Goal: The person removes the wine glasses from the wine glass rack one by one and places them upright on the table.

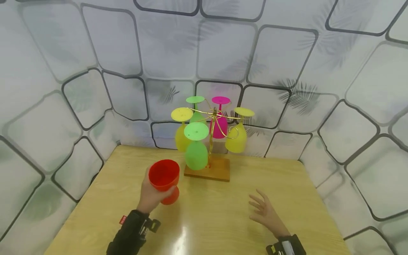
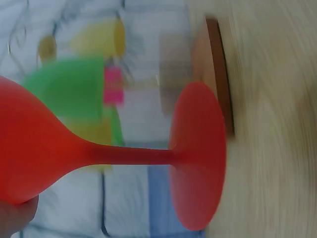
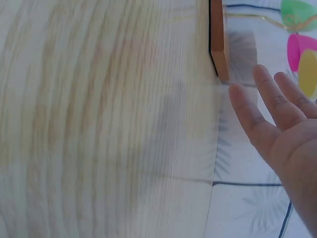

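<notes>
Fingers of the left hand (image 1: pixel 149 194) curl round the red goblet (image 1: pixel 164 174) by its bowl, left of the rack (image 1: pixel 220 170), leaving its foot free; the right hand (image 1: pixel 265 213), half spread, holds nothing. 5 goblets (image 1: pixel 196 156) hang inverted, probably because the rack supports their feet.

Both forearms (image 1: pixel 127 232) are stretched forward here: the left hand (image 1: pixel 151 191) is curled in a grip, the right hand (image 1: pixel 265 212) is held out, fingers (image 3: pixel 276 99) loosely parted.
</notes>
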Available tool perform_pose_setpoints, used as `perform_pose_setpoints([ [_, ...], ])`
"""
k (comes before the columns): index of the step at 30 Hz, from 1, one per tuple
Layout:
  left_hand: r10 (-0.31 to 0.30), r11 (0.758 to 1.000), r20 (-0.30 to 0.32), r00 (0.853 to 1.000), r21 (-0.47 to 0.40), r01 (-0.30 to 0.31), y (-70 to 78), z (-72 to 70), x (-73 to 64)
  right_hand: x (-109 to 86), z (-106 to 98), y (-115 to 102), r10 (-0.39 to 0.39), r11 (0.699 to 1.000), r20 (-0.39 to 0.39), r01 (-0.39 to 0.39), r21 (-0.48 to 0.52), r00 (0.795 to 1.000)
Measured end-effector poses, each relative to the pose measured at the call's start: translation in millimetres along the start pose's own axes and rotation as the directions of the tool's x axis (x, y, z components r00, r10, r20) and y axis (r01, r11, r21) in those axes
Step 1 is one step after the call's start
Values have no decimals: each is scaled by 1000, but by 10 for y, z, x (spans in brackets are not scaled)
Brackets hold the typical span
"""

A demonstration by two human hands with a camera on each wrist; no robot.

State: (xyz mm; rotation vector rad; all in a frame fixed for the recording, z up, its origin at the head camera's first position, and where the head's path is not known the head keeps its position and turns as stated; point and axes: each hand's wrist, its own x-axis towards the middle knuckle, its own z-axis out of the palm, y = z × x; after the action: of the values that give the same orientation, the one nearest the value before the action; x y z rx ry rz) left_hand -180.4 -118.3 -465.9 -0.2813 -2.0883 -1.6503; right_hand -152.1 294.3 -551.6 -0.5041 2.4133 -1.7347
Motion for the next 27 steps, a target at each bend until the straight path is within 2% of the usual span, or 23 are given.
perform_pose_setpoints([
  [2, -25, 998, -71, 997, 56, 29, -178, -159, 133, -22, -59, 9, -2, 999, -42, 0, -32, 999],
  [5, -70, 989, -182, 981, 112, 92, -490, -337, 355, -42, -121, 6, 24, 999, -80, -27, -42, 996],
  [7, -113, 981, -252, 961, 126, 149, -694, -421, 497, -55, -148, 4, 20, 999, -81, -24, -40, 996],
  [10, -192, 966, -330, 924, 102, 237, -969, -512, 685, -107, -179, -3, 84, 996, -81, -85, -10, 993],
  [14, -272, 943, -402, 874, 70, 326, -1219, -580, 897, -170, -209, 22, 125, 992, -88, -122, 44, 988],
  [17, -291, 934, -444, 848, 63, 353, -1336, -559, 1005, -214, -230, 47, 96, 993, -100, -88, 77, 990],
  [21, -305, 929, -449, 840, 54, 366, -1419, -513, 1065, -243, -226, 61, 78, 994, -128, -67, 86, 989],
  [25, -322, 925, -416, 850, 51, 376, -1462, -511, 1124, -190, -186, 58, 63, 997, -142, -57, 46, 988],
  [27, -321, 928, -383, 866, 55, 368, -1482, -532, 1173, -135, -163, 49, 82, 996, -143, -78, 32, 986],
])
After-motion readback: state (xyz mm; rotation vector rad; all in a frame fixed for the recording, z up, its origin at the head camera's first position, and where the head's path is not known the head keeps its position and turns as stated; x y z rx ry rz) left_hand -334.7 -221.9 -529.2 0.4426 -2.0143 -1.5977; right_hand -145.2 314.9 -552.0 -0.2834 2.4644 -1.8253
